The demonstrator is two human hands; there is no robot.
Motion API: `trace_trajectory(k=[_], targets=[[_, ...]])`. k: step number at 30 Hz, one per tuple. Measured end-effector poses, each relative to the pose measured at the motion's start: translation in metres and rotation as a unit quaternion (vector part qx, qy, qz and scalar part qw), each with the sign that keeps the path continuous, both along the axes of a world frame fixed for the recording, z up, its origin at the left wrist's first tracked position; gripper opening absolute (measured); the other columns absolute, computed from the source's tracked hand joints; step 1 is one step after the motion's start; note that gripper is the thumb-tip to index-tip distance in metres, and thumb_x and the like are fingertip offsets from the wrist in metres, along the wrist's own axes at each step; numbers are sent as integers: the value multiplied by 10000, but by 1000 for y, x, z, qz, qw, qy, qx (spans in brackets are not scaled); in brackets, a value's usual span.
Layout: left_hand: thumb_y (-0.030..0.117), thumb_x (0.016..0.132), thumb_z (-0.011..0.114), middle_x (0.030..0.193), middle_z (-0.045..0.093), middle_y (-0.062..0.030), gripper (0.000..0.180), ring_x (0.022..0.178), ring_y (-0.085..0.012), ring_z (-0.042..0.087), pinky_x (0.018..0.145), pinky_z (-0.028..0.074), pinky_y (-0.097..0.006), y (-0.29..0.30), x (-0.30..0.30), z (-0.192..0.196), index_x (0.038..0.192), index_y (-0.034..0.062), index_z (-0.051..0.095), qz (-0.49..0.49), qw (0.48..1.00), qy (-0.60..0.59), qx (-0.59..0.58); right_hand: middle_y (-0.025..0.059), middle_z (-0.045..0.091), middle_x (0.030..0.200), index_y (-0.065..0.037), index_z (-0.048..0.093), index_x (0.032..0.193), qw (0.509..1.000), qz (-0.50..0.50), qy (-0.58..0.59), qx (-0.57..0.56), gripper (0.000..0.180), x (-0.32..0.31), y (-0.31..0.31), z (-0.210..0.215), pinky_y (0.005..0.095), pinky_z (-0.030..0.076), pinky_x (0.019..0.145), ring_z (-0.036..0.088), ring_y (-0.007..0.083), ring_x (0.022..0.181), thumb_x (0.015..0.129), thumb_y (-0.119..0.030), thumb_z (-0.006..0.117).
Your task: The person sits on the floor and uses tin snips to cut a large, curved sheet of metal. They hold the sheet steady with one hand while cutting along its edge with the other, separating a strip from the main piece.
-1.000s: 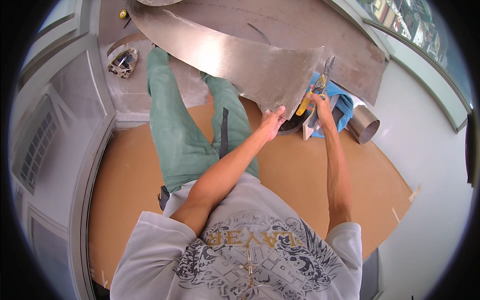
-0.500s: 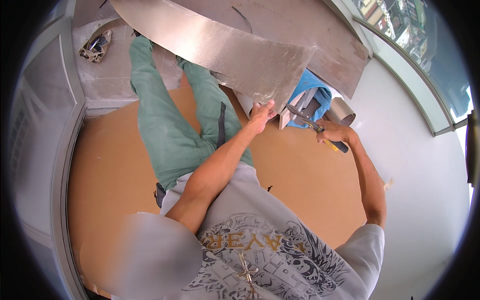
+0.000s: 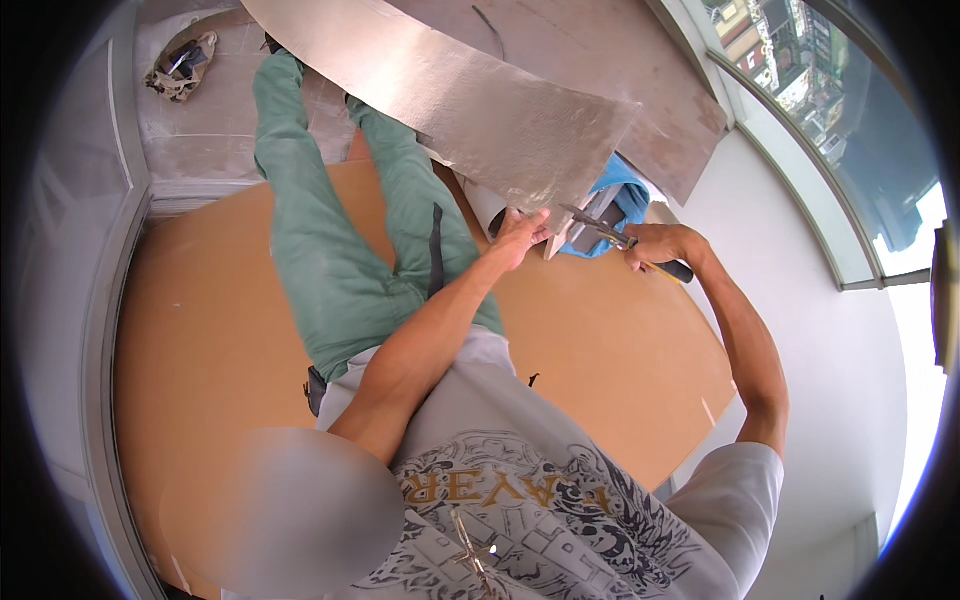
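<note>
A long, curved metallic sheet [image 3: 470, 100] with a dull silvery-beige face stretches from the upper left toward the middle. My left hand [image 3: 522, 238] pinches its near lower corner. On the other side of that corner, my right hand [image 3: 655, 248] is closed around the handles of a pair of metal snips [image 3: 600, 226] with black and yellow grips. The tips of the snips point left and reach the sheet's right edge; whether the edge lies between the blades I cannot tell.
Behind the snips sits a blue bag or cloth [image 3: 632, 190] with grey pieces in it. Brown board [image 3: 610, 330] covers the floor below me. A crumpled bag [image 3: 183, 65] lies at the upper left, a glass-paned frame [image 3: 115, 250] stands left, and a white wall [image 3: 790, 230] under windows is right.
The snips have moved left, and their tips have come up to the sheet's edge. My left hand keeps its pinch on the corner. The whole view has shifted slightly.
</note>
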State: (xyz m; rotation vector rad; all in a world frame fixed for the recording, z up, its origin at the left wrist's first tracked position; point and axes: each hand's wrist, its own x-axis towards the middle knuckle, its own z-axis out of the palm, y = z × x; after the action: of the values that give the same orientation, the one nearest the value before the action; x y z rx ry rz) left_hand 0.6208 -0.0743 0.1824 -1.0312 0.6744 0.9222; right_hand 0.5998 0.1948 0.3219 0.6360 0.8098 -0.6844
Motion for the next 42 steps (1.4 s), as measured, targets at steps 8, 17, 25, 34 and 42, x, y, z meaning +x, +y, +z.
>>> trace_trajectory(k=[8, 17, 25, 34, 42], targets=[[59, 883, 686, 1150, 518, -61, 580, 974, -188, 567, 871, 560, -397, 5, -19, 12, 1319, 195, 329, 33, 999, 2, 13, 73, 597, 683, -37, 511, 1151, 999, 19, -26, -13, 509, -18, 1, 0, 373, 454, 645, 594, 221, 673, 683, -219, 595], [25, 894, 642, 1341, 403, -114, 638, 1167, -229, 496, 898, 548, -367, 7, -40, 18, 1391, 109, 251, 58, 996, -12, 61, 72, 596, 673, -52, 538, 1026, 1000, 15, -7, 23, 384, -25, -4, 5, 362, 459, 602, 596, 202, 635, 679, -205, 594], [-21, 839, 697, 1224, 509, -96, 662, 1076, -232, 567, 862, 580, -404, 4, -32, 12, 1334, 153, 293, 51, 998, -12, 47, 71, 592, 684, -53, 543, 958, 1000, 14, -9, 25, 309, -28, -7, 4, 340, 466, 597, 602, 188, 626, 700, -209, 609], [-27, 848, 684, 1007, 590, -97, 457, 801, -204, 614, 659, 553, -303, -3, -20, 3, 1208, 60, 416, 10, 997, -23, 77, 55, 555, 699, -33, 519, 996, 998, -51, -40, -4, 340, 1, -8, -9, 342, 452, 625, 568, 165, 660, 719, -206, 611], [-10, 854, 684, 1086, 576, -86, 505, 914, -208, 603, 732, 566, -328, -9, -9, -2, 1245, 126, 393, 42, 998, -26, 34, 107, 621, 671, 2, 563, 1087, 997, -61, -24, 41, 452, 8, -22, -10, 381, 481, 671, 625, 224, 640, 708, -240, 608]])
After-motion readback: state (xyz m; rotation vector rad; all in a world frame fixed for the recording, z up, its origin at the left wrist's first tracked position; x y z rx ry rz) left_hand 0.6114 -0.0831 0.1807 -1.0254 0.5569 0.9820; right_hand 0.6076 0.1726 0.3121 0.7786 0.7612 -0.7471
